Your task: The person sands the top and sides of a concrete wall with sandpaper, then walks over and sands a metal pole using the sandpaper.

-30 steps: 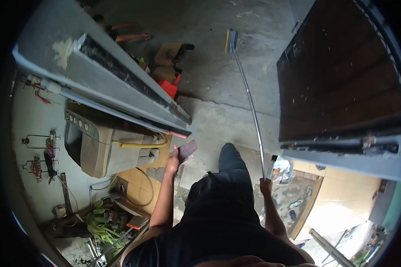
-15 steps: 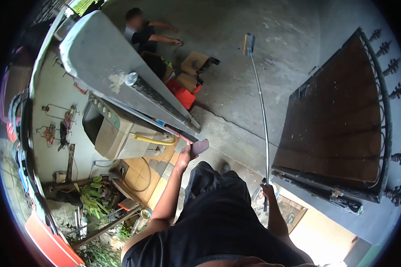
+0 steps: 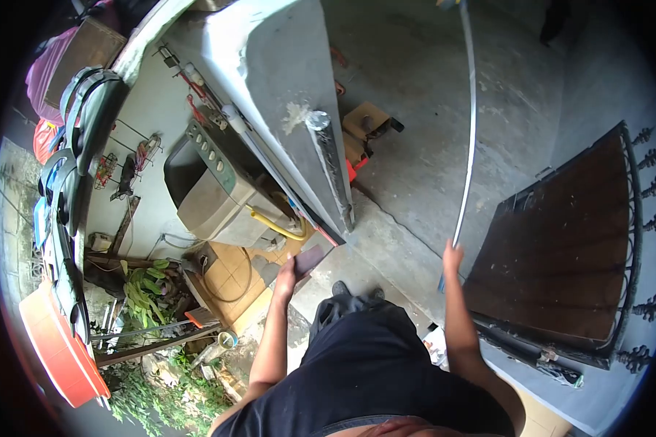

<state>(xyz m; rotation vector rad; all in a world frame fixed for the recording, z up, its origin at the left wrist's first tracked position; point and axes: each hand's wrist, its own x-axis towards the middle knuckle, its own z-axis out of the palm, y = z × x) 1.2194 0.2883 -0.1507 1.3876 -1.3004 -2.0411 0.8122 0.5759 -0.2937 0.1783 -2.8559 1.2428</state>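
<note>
My left hand (image 3: 287, 278) is closed on a flat, dark purplish object (image 3: 309, 260), which looks like a phone, held out in front of my left hip. Well to the right, my right hand (image 3: 453, 259) grips the lower part of a long silvery pole (image 3: 471, 138). The pole rises away from me over the grey floor, and its brush head (image 3: 450, 3) is partly cut off by the top edge of the view. A short end of the pole sticks out below my fist.
Left stand a grey wall edge (image 3: 284, 80), a washing machine (image 3: 222, 197) with a yellow hose, plants (image 3: 147, 291) and a red-orange tub (image 3: 65, 346). Cardboard boxes (image 3: 366, 120) lie beyond the wall. A brown metal gate (image 3: 561, 255) is at the right.
The view has turned left. My right hand and the pole have moved up and forward, taking the brush head to the top edge. The other person is now mostly hidden behind the wall.
</note>
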